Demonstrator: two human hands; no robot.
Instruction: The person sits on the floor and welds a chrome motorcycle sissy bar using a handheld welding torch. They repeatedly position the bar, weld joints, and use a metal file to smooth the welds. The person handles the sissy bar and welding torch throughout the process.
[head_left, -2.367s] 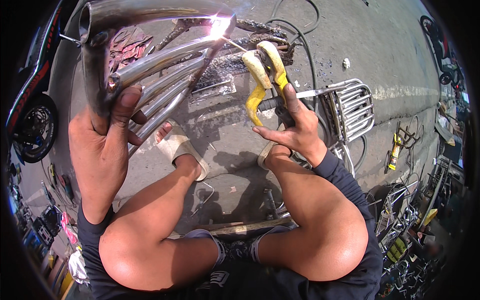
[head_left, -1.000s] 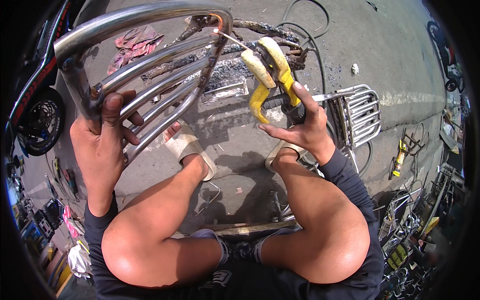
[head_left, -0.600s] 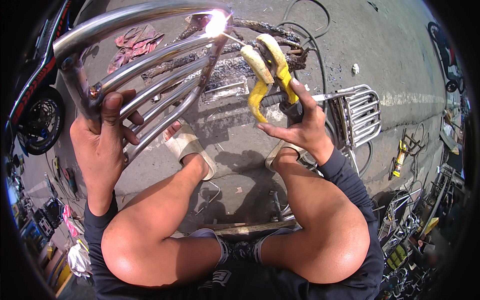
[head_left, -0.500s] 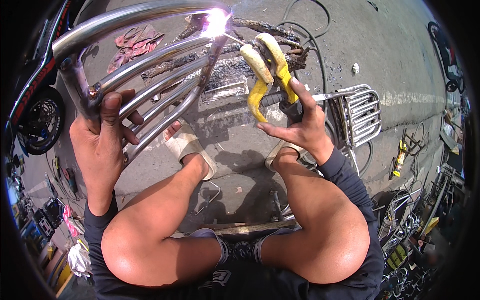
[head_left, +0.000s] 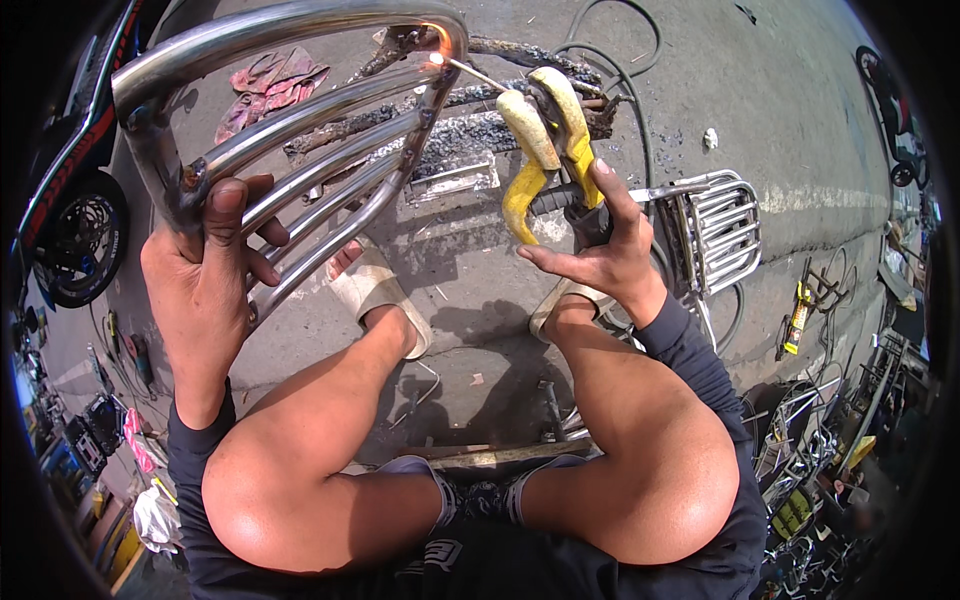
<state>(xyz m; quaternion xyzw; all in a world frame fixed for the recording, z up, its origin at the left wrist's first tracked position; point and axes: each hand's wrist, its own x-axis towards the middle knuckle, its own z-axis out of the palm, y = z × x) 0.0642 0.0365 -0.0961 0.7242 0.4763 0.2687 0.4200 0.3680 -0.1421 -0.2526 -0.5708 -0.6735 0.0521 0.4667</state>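
Electrode holder (head_left: 545, 140) beside steel rack (head_left: 300, 150)

Dark long sleeves, dark shorts, pale sandals (head_left: 380, 300).

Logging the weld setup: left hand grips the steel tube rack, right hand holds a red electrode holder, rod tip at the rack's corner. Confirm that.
One error: the electrode holder in the right hand is yellow, not red, as the head view shows. The left hand does grip the steel tube rack.
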